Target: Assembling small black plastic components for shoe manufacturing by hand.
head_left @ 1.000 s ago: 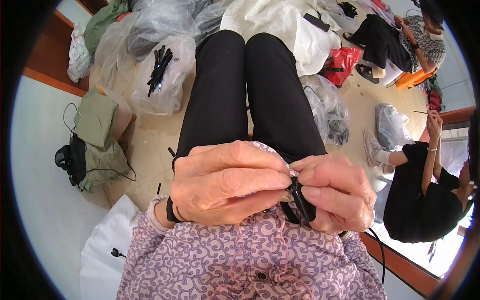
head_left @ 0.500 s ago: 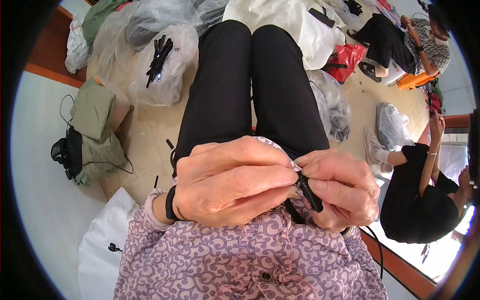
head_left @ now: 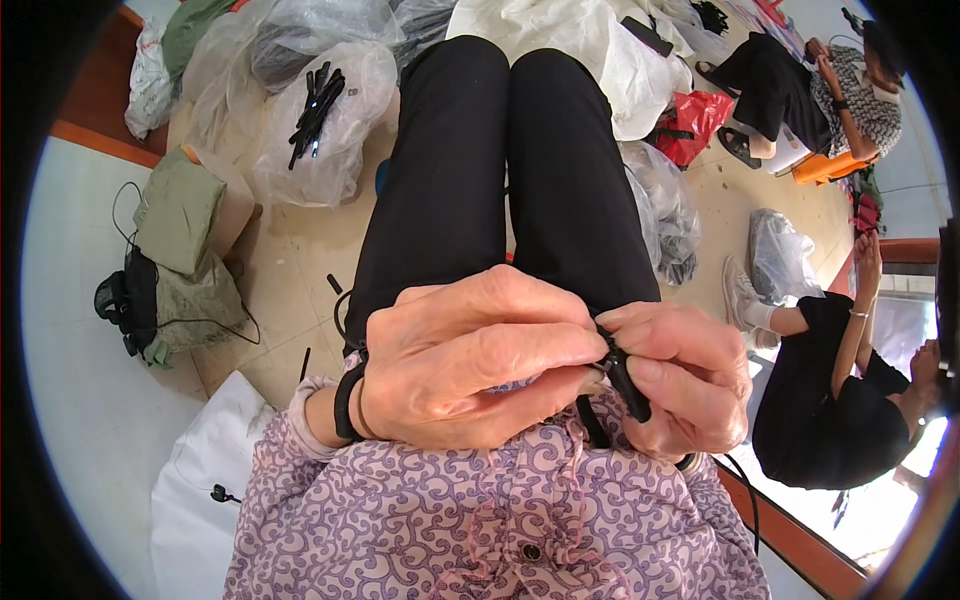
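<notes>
Above my lap, both hands meet on a small, dark, elongated black piece (head_left: 629,388) whose exact kind I cannot make out. My left hand (head_left: 475,365), reaching across from the left, pinches its upper end between thumb and fingertips. From the other side, my right hand (head_left: 690,375) grips it between thumb and forefinger, with the remaining fingers curled under. The lower end of the piece sticks out below the right thumb. A black strip (head_left: 592,422) shows just beneath the hands, against the patterned shirt; whether it joins the piece is hidden.
A bundle of black strips (head_left: 316,115) lies on a clear plastic bag (head_left: 345,170) ahead left. Ahead right is a red bag (head_left: 695,125). Two people sit at the right, one in black (head_left: 835,400). Left stands a stool with a green cushion (head_left: 180,215).
Both hands stay closed on the black piece, which has shifted very slightly to the right. The view has tilted a little; otherwise the surroundings look the same.
</notes>
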Demonstrator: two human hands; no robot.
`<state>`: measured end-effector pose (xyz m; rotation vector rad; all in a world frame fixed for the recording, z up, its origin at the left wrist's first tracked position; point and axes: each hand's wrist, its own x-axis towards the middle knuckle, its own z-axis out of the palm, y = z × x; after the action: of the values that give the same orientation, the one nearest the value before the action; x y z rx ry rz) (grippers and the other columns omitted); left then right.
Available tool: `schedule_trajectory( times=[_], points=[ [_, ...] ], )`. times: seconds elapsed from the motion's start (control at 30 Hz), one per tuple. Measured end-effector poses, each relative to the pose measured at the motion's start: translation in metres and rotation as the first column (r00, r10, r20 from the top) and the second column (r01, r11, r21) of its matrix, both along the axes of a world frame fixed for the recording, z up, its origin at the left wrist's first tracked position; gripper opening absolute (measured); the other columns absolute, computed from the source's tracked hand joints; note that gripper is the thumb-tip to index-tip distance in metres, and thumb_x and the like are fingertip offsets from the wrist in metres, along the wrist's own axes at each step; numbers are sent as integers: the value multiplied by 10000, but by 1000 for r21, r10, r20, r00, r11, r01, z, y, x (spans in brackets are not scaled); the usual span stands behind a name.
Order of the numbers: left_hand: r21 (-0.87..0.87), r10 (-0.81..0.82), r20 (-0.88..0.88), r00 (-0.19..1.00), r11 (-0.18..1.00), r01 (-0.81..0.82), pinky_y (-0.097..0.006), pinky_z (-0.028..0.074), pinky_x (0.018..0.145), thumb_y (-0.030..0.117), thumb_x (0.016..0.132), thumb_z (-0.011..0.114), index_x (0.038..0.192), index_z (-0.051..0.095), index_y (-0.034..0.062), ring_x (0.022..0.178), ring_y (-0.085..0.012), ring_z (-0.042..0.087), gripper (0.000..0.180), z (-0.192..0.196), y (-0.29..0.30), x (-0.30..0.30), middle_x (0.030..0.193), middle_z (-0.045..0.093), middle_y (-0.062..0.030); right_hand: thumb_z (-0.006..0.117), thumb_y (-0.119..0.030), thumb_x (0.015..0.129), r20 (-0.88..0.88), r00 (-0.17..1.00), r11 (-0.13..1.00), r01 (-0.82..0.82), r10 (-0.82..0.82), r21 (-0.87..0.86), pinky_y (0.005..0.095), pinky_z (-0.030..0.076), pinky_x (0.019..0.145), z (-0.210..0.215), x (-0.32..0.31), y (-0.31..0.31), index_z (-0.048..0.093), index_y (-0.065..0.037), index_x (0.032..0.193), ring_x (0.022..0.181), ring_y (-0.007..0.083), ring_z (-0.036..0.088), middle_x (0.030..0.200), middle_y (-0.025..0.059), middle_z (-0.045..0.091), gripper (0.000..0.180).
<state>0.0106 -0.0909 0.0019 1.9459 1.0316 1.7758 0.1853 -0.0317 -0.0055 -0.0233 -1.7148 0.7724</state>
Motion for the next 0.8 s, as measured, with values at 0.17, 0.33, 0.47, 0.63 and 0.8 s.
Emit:
schedule_trajectory(
  times=[0.17, 0.33, 0.47, 0.63, 0.8],
  points=[
    [7, -68, 96, 993, 998, 68, -259, 532, 570, -73, 601, 810, 919, 698, -55, 676, -196, 670, 337, -5, 4, -1, 863, 687, -195, 674, 91, 625, -37, 996, 997, 76, -76, 10, 424, 591, 640, -5, -2, 1, 648, 123, 900, 723, 327, 662, 903, 290, 607, 278],
    [-27, -60, 130, 990, 998, 64, -262, 539, 583, -64, 600, 822, 923, 706, -62, 688, -196, 678, 343, -5, 3, 0, 860, 689, -200, 681, 93, 643, -18, 995, 995, 95, -95, 1, 412, 588, 625, -5, 0, 0, 663, 118, 890, 718, 320, 665, 901, 280, 609, 249],
    [-44, -94, 114, 989, 994, 100, -258, 543, 584, -63, 601, 830, 926, 716, -56, 694, -193, 684, 345, -3, 4, -3, 856, 693, -191, 686, 113, 661, 14, 998, 997, 67, -67, -22, 397, 586, 615, -2, 1, 0, 661, 116, 907, 704, 316, 669, 899, 266, 610, 247],
    [-40, -65, 117, 991, 997, 70, -248, 543, 578, -60, 604, 832, 927, 722, -44, 691, -188, 686, 342, -5, 3, -2, 851, 697, -179, 698, 134, 665, 58, 995, 995, 85, -81, -58, 356, 578, 609, -1, 1, -5, 666, 99, 916, 713, 300, 671, 910, 257, 617, 255],
    [-63, -46, 82, 996, 997, 51, -246, 546, 582, -61, 602, 828, 919, 722, -41, 692, -186, 689, 334, -2, 0, -3, 852, 698, -179, 714, 122, 670, 95, 987, 989, 135, -129, -65, 307, 558, 605, 1, 2, -6, 684, 68, 913, 739, 277, 674, 925, 240, 636, 251]
  ],
)
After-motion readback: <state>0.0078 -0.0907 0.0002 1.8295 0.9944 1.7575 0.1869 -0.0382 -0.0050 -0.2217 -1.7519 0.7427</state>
